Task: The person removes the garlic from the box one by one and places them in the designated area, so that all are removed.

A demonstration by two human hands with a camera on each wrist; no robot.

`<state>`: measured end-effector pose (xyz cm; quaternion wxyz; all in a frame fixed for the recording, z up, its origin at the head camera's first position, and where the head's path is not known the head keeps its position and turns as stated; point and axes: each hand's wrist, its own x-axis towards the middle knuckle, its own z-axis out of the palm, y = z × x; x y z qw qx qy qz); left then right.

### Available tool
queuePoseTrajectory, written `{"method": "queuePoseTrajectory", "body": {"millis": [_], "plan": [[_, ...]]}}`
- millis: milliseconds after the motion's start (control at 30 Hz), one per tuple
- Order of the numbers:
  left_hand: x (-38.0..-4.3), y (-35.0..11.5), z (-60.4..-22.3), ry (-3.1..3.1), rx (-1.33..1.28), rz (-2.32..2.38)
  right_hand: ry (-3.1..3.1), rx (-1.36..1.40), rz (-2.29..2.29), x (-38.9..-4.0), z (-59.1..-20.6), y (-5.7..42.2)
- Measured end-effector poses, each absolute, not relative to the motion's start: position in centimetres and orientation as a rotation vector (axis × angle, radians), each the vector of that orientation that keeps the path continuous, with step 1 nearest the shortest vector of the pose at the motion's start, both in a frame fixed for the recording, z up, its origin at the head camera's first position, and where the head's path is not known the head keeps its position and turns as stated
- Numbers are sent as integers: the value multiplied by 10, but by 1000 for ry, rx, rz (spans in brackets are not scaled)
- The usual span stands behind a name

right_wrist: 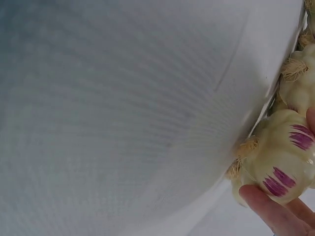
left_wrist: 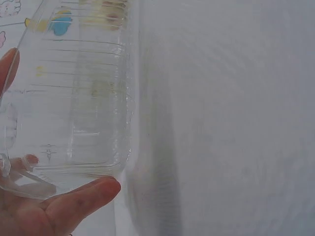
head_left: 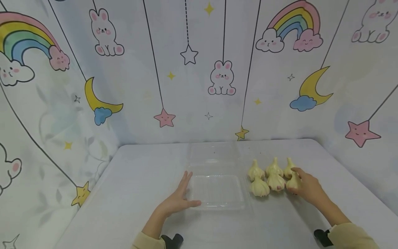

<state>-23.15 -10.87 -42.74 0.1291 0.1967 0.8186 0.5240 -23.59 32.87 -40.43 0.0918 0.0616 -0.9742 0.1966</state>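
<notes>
A clear plastic clamshell box (head_left: 217,193) lies on the table with its lid (head_left: 214,152) folded back, away from me. My left hand (head_left: 177,200) is at the box's left side, thumb and fingers spread. In the left wrist view, the thumb lies along the near corner of the clear box (left_wrist: 88,118). To the right of the box, my right hand (head_left: 308,186) holds the nearest right garlic bulb (head_left: 293,182) between thumb and fingers. Purple streaks and dry roots show on this garlic bulb (right_wrist: 280,152) in the right wrist view.
Several other garlic bulbs (head_left: 259,187) stand in two rows beside the box, close against one another. A white cloth covers the table (head_left: 149,166). Behind it hangs a curtain (head_left: 186,93) printed with rabbits, stars and rainbows.
</notes>
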Motion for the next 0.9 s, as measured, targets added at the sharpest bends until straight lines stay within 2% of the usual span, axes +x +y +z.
{"method": "queuePoseTrajectory", "body": {"millis": [667,900], "plan": [[-227,-113,-421,2391,584,1508,-2907,165,560,-233,-403,330],[-230,-122,-411,2639,546,1294,-2874,172,517,-226,-393,329]]}}
